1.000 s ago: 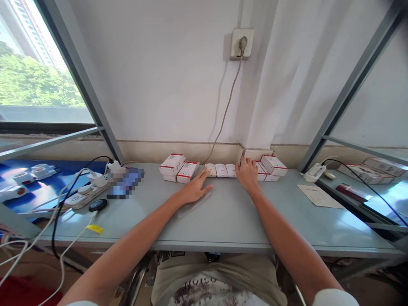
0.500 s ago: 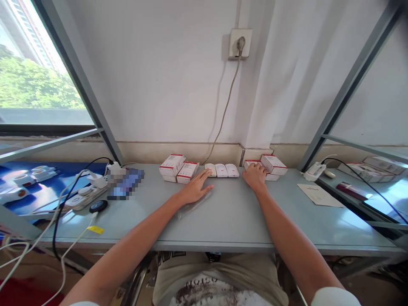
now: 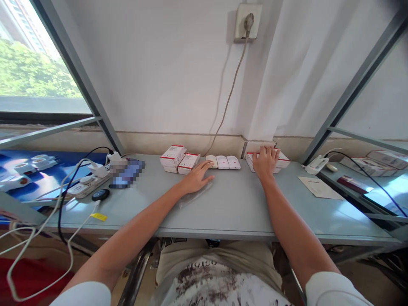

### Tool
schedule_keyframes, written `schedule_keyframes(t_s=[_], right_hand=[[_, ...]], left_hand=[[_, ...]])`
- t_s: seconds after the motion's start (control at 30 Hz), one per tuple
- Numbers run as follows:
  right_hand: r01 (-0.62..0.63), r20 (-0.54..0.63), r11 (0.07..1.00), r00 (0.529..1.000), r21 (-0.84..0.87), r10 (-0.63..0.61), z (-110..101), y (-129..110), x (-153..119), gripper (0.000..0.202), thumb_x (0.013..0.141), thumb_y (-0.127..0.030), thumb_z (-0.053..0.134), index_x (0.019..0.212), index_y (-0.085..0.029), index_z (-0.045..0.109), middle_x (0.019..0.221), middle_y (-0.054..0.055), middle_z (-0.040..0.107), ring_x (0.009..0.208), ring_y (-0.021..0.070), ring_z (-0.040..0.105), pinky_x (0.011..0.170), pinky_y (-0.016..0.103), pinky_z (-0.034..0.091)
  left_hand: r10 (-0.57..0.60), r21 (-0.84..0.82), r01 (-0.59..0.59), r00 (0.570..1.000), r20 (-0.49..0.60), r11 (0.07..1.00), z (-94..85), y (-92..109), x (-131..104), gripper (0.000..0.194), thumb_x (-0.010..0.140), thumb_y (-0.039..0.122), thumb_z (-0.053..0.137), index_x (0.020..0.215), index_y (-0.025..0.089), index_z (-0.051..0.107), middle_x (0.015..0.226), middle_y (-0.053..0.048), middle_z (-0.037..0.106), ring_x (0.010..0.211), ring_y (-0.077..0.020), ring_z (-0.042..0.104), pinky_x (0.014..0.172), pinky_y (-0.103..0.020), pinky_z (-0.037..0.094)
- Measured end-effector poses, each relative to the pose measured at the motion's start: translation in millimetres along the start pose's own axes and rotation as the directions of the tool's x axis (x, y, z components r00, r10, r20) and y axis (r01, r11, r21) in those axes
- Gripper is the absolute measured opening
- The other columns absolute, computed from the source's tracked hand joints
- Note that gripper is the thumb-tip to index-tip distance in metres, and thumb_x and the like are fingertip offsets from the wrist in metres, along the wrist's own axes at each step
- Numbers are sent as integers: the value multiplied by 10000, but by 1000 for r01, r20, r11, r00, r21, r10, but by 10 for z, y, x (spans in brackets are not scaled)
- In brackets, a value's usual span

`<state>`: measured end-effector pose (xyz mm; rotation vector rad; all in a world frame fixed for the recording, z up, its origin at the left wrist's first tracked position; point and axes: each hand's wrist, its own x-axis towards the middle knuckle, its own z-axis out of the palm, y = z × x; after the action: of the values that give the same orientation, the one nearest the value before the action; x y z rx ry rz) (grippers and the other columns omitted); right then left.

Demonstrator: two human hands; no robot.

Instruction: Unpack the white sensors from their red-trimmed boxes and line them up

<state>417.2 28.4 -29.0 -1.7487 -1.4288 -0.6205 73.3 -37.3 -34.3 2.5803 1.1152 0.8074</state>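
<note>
My left hand (image 3: pixel 196 177) lies over the desk with its fingers spread, the fingertips at the leftmost of three small white devices (image 3: pixel 223 162) set in a row. Under this hand is a clear plastic bag (image 3: pixel 189 199). Two stacks of red-and-white boxes (image 3: pixel 174 156) are just left of the devices. On the right, my right hand (image 3: pixel 267 161) rests on top of another group of red-and-white boxes (image 3: pixel 282 160), its fingers apart over them and hiding part of them.
At left are a power strip (image 3: pixel 86 187), a blurred phone (image 3: pixel 129 173), a round black device (image 3: pixel 100 194) and loose cables. A paper sheet (image 3: pixel 319 188) and a white adapter (image 3: pixel 316 165) lie at right. Metal frame posts stand at both sides.
My right hand has moved right and up from the left box of its group onto the top of the boxes. The left hand stays by the white devices. The view has tilted slightly down.
</note>
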Motion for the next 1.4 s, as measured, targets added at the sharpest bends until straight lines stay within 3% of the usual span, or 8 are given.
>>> schedule_keyframes(t_s=[0.1, 0.23, 0.43, 0.57, 0.67, 0.8, 1.23, 1.4], right_hand=[[3, 2, 1000, 1000, -30, -3, -15, -38, -12, 527, 979, -292, 488, 1449, -74, 584, 1580, 273, 526, 1565, 426, 345, 1253, 715, 267], [-175, -82, 982, 982, -72, 169, -74, 41, -13, 595, 985, -275, 472, 1545, -76, 486, 1654, 273, 421, 1630, 445, 212, 1254, 740, 234], [-318, -38, 947, 948, -53, 317, -65, 120, -33, 563, 968, -332, 580, 1491, -129, 538, 1659, 247, 413, 1615, 487, 215, 1255, 724, 235], [-580, -48, 813, 812, 38, 582, -52, 133, 17, 814, 922, -332, 668, 1626, -94, 335, 1710, 315, 271, 1587, 479, 293, 1240, 618, 332], [-686, 5, 718, 723, 119, 690, -33, 166, 46, 774, 901, -287, 681, 1572, -73, 362, 1637, 347, 337, 1473, 428, 471, 1207, 537, 401], [-660, 34, 739, 748, 136, 663, -16, 167, 40, 658, 875, -287, 701, 1464, -147, 444, 1516, 279, 463, 1378, 426, 541, 1143, 553, 454], [-614, -18, 784, 786, 89, 618, -21, 94, 20, 624, 873, -320, 665, 1439, -160, 457, 1461, 267, 503, 1327, 436, 553, 1116, 611, 430], [-329, -50, 913, 935, 239, 350, -135, -206, 30, 599, 906, -335, 675, 1437, -131, 487, 1446, 245, 528, 1359, 368, 523, 1153, 496, 427]], left_hand=[[0, 0, 1, 1000, -16, 1000, 4, -12, 6, 629, 1101, 578, 462, 1660, 299, 388, 1731, -94, 392, 1598, -287, 403, 1345, -497, 317], [1, 3, -1, 1000, -18, 1000, 4, -17, 7, 621, 1098, 562, 469, 1656, 300, 399, 1721, -101, 404, 1595, -295, 402, 1345, -505, 311], [5, -3, -5, 1000, -27, 1000, 23, -38, 8, 614, 1089, 540, 488, 1652, 308, 407, 1716, -91, 413, 1594, -305, 400, 1348, -514, 300], [7, -1, -7, 1000, -24, 1000, 33, -53, 8, 623, 1095, 569, 477, 1653, 302, 408, 1716, -96, 404, 1584, -314, 412, 1337, -510, 316], [17, -12, -18, 1000, -22, 1000, 33, -51, 6, 622, 1095, 567, 476, 1653, 301, 409, 1711, -97, 408, 1583, -310, 414, 1339, -501, 313], [8, -9, -8, 1000, -5, 1000, 30, -46, 2, 624, 1096, 547, 475, 1658, 286, 400, 1723, -100, 390, 1588, -302, 406, 1336, -496, 318], [12, -28, -13, 1000, -11, 1000, 19, -46, 6, 628, 1083, 567, 508, 1654, 326, 409, 1714, -84, 409, 1578, -318, 422, 1334, -513, 319], [-33, -134, 18, 993, -112, 991, -56, 77, 27, 559, 1073, 596, 533, 1545, 299, 536, 1639, -91, 506, 1530, -318, 473, 1285, -510, 389]])
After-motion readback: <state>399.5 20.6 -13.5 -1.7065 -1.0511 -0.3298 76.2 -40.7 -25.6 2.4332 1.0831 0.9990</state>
